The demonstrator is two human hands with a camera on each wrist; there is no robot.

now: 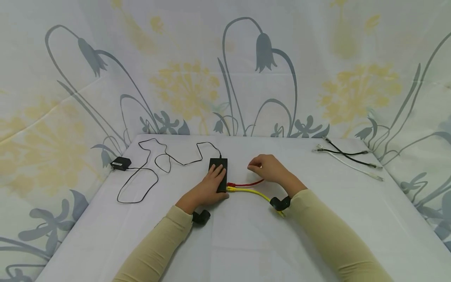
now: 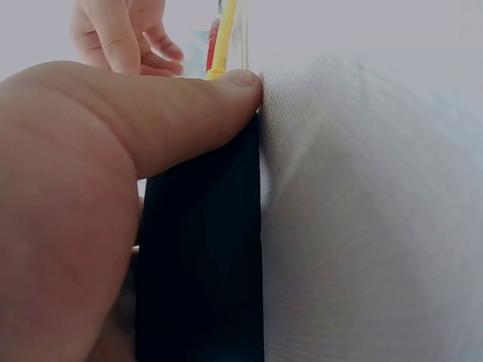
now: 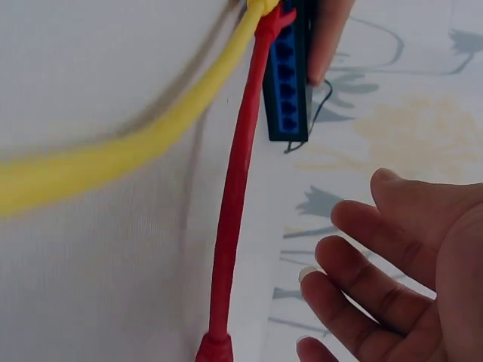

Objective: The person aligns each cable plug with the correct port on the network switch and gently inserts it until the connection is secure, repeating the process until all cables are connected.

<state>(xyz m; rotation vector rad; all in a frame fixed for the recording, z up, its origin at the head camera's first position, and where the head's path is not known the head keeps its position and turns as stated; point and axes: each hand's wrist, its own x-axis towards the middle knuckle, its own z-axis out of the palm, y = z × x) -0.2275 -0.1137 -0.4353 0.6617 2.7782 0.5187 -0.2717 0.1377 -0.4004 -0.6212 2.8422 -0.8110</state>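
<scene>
While the left hand [image 1: 208, 188] lies with fingers extended across the black box [image 2: 202, 256], its thumb along the near end, the right hand [image 1: 269, 168] stands partly open, fingers loosely bent, with hold of nothing. The box rests on the table [image 1: 246, 235] directly under the left fingers, near the middle of the scene. It is judged light and rigid, with smooth sides liable to slide; hold is best taken by its long edges, clear of the row of blue ports [image 3: 287, 94] on its right side.

The red cable [image 3: 235, 185] meets that side and runs right to below the right hand, with no contact evident. It appears light and flexible, stiffer at the plugs; the plug body is the sounder grip, as any latch may be fragile. The yellow cable [image 1: 251, 190] joins just nearer and curves toward the near right. A thin cord [image 1: 130, 202] leads from the box's far end to a power adapter [image 1: 121, 163] at left. Black cables [image 1: 349, 152] and a white cable [image 1: 356, 168] lie at far right, well apart from both hands.
</scene>
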